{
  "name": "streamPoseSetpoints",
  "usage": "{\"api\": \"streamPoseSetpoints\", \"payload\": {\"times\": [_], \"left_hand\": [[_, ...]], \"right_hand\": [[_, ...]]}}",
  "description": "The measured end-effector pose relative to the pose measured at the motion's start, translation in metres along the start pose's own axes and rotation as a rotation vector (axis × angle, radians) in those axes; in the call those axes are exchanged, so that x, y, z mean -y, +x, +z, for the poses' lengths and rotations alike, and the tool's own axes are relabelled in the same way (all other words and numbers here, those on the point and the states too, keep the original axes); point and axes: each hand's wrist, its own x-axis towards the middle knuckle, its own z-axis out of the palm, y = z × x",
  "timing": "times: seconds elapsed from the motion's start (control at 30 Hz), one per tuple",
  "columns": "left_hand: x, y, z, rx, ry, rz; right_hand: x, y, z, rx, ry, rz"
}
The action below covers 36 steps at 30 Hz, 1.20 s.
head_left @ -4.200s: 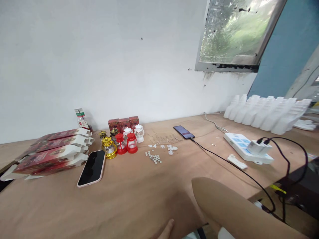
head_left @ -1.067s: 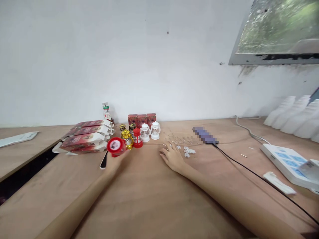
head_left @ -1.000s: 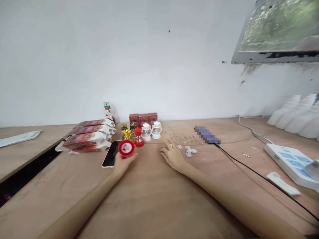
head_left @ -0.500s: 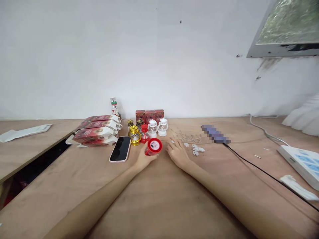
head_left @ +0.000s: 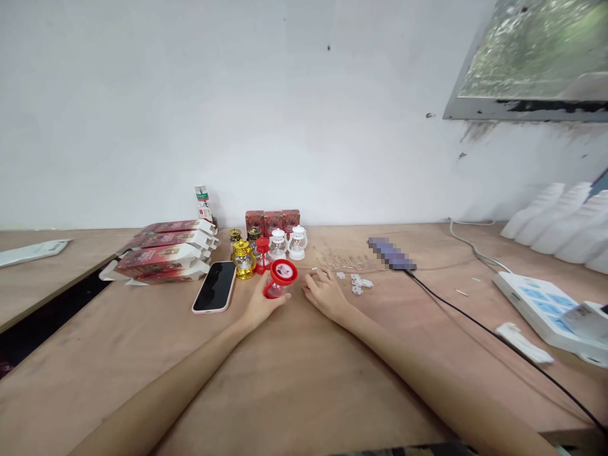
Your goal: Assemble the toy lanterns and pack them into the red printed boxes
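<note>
Left hand (head_left: 260, 305): wrapped round a red lantern (head_left: 281, 278), thumb and fingers closed on its sides. Lantern is tilted, round base with a printed disc turned up toward the camera, held over the middle of the bench (head_left: 285, 380), a bit nearer the far edge than the near one. Right hand (head_left: 329, 297): palm down, half open, fingers loosely curled, just right of that lantern; can't tell if anything is under the fingertips. White plastic pieces (head_left: 356, 284) just right of the right hand, thin wire pieces (head_left: 349, 261) beyond, toward the far edge. Behind the left hand, upright group: gold lantern (head_left: 244, 261), second red lantern (head_left: 263, 255), two white lanterns (head_left: 297, 244), two dark lanterns (head_left: 254, 235). Three small red boxes (head_left: 273, 221) behind them, by the far edge. Pink-rimmed phone (head_left: 215, 287) lies left of the left hand; red cartons (head_left: 159, 256) with open white flaps are stacked toward the bench's left edge, bottle (head_left: 202, 201) behind them. Right side: blurred-out phone (head_left: 392, 253) on a black cable (head_left: 468, 322), power strip (head_left: 546, 310) toward the right edge, white bottles (head_left: 565, 221) at the far right corner.
</note>
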Motion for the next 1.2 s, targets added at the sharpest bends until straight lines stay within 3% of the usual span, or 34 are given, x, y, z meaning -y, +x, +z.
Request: {"api": "streamPoseSetpoints", "payload": {"times": [0.13,0.2,0.27,0.33,0.47,0.63,0.87,1.0,1.2], "left_hand": [[-0.010,-0.005,-0.002,0.067,-0.019,0.048],[-0.013,-0.007,-0.002,0.142,-0.034,0.078],[-0.014,-0.009,0.000,0.190,-0.051,0.087],[-0.013,-0.010,0.002,0.218,-0.064,0.069],[-0.010,-0.010,0.004,0.251,-0.083,0.070],[-0.013,-0.010,0.004,0.283,-0.065,0.117],[-0.014,-0.012,0.003,0.243,0.093,0.242],[-0.013,-0.012,0.002,0.205,0.161,0.232],[-0.007,-0.009,0.003,0.126,0.095,0.247]], "right_hand": [[-0.001,-0.001,-0.009,-0.153,0.220,0.203],[-0.001,-0.001,-0.017,-0.289,0.336,0.342],[0.000,0.001,-0.026,-0.431,0.400,0.380],[0.000,0.005,-0.035,-0.521,0.392,0.244],[-0.003,0.016,-0.052,-0.523,0.290,-0.171],[-0.003,0.024,-0.060,-0.478,0.203,-0.312],[-0.002,0.026,-0.060,-0.455,0.185,-0.385],[0.000,0.026,-0.058,-0.472,0.258,-0.312],[0.015,0.021,-0.058,-0.507,0.484,-0.182]]}}
